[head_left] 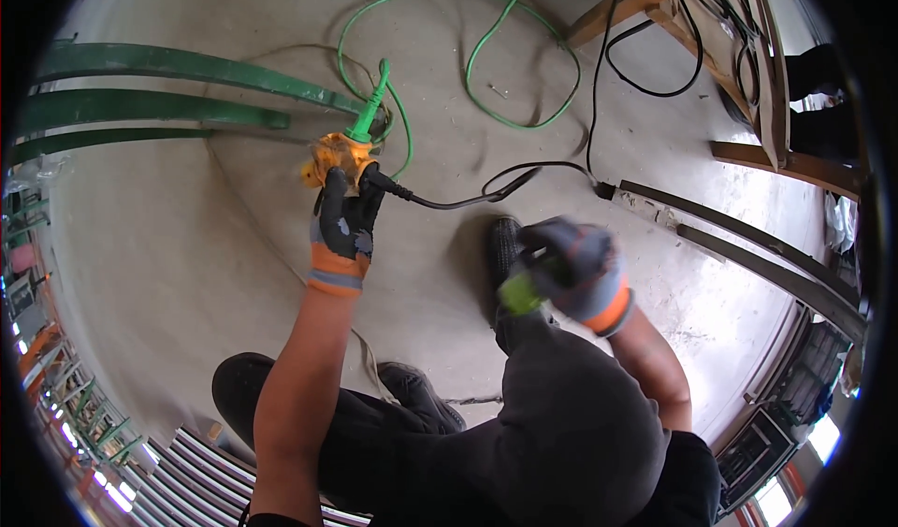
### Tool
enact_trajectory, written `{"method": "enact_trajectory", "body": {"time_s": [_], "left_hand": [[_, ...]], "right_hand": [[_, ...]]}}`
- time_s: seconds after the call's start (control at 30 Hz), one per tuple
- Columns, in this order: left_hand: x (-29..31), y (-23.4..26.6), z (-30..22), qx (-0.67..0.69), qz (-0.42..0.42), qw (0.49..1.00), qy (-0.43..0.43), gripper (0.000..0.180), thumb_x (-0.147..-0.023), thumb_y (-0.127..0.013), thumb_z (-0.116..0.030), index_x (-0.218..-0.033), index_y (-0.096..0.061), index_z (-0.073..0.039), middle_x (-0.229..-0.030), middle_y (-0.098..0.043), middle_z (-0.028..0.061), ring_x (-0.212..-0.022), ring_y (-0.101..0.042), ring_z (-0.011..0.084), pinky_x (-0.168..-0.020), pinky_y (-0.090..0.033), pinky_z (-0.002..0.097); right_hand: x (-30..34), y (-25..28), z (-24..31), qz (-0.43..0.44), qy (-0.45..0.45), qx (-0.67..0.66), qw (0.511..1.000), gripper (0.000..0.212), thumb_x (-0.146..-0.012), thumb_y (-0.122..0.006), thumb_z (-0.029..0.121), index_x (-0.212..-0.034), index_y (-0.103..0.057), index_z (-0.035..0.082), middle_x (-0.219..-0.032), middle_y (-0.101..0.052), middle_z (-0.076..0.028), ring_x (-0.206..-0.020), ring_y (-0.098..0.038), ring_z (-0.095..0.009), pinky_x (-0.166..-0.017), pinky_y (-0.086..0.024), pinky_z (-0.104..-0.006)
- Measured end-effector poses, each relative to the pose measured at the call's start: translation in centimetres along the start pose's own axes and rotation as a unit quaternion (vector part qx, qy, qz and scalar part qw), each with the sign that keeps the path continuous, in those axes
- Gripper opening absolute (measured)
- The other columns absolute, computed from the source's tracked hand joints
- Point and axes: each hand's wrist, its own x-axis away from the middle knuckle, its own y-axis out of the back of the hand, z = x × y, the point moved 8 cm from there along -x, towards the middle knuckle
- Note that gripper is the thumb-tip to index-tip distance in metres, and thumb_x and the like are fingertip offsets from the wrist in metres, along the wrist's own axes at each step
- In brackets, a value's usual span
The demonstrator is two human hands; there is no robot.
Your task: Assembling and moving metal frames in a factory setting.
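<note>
My left hand [342,231], in a black and orange glove, is closed around a worn yellow-orange socket block [339,157]. A green plug [369,114] sits in its upper side, with a green cord [409,134] coiling away over the floor. From its right side runs a black plug [391,187] on a black cable [449,205]. My right hand [582,273], in a grey and orange glove, is over my right shin and smeared by motion. Its fingers curl around a bright yellow-green object [521,293], too blurred to name.
Green metal bars [168,106] reach in from the left, ending near the socket block. Dark rails [748,237] and a wooden frame [776,87] hung with black cables stand at the right. Striped metal lengths [201,480] lie at lower left. Cords cross the concrete floor [168,265].
</note>
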Motion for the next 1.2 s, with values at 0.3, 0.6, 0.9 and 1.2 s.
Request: {"method": "enact_trajectory", "body": {"time_s": [0.3, 0.6, 0.9, 1.2], "left_hand": [[1.7, -3.0, 1.7, -0.030, 0.041, 0.999, 0.003, 0.045, -0.097, -0.063, -0.022, -0.134, -0.050, 0.000, -0.124, -0.060, 0.0134, -0.112, -0.062, 0.0255, -0.097, -0.054, 0.0373], [2.7, -3.1, 5.4, -0.076, 0.018, 0.997, 0.000, 0.044, -0.094, -0.067, -0.016, -0.132, -0.052, -0.001, -0.123, -0.061, 0.0111, -0.109, -0.064, 0.0236, -0.091, -0.057, 0.0357], [0.1, -0.4, 3.7, -0.165, -0.027, 0.983, -0.070, 0.045, -0.092, -0.071, -0.023, -0.131, -0.055, -0.007, -0.123, -0.063, 0.0053, -0.107, -0.065, 0.0214, -0.091, -0.055, 0.0339], [-1.0, 2.8, 4.2, -0.099, -0.065, 0.993, 0.019, 0.054, -0.090, -0.073, -0.022, -0.137, -0.050, -0.006, -0.123, -0.063, 0.0055, -0.105, -0.065, 0.0192, -0.088, -0.054, 0.0333]], "right_hand": [[-7.6, -8.9, 2.1, 0.085, -0.073, 0.019, 0.994, 0.041, -0.089, -0.065, 0.033, -0.116, -0.056, 0.003, -0.084, -0.067, -0.017, -0.077, -0.066, -0.036, -0.066, -0.052, -0.0429], [-4.8, -10.1, -1.7, 0.167, -0.104, 0.112, 0.974, 0.028, -0.092, -0.057, 0.032, -0.086, -0.060, 0.005, -0.072, -0.066, -0.016, -0.070, -0.066, -0.037, -0.061, -0.049, -0.0474], [2.1, -1.1, -9.8, -0.082, -0.228, -0.197, 0.950, 0.019, -0.094, -0.055, 0.010, -0.106, -0.068, 0.004, -0.081, -0.070, -0.016, -0.070, -0.068, -0.029, -0.065, -0.053, -0.0371], [1.9, 12.4, -1.5, -0.262, -0.039, 0.092, 0.960, 0.032, -0.078, -0.065, -0.008, -0.108, -0.072, 0.004, -0.099, -0.066, -0.013, -0.086, -0.068, -0.026, -0.077, -0.054, -0.0311]]}}
